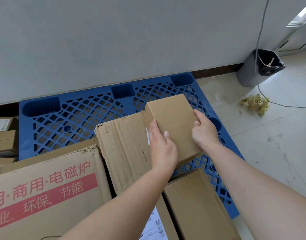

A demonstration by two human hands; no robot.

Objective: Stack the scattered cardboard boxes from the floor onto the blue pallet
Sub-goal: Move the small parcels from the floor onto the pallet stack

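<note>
A small plain cardboard box [173,122] is held over the blue pallet [89,115], against the right side of a worn, creased box [124,149]. My left hand [161,146] grips its left edge with the thumb on top. My right hand [205,130] grips its right edge. A large box with red print [48,193] stands at the pallet's front left. Another plain box [197,203] sits at the front right, with a labelled box [159,224] beside it.
A grey wall runs behind the pallet. Several boxes [3,135] lie on the floor at the left. A grey bin with a black bag [259,68] stands at the right, with a hanging cable [258,49] and a yellowish crumpled wrapper [255,103] on the tiled floor.
</note>
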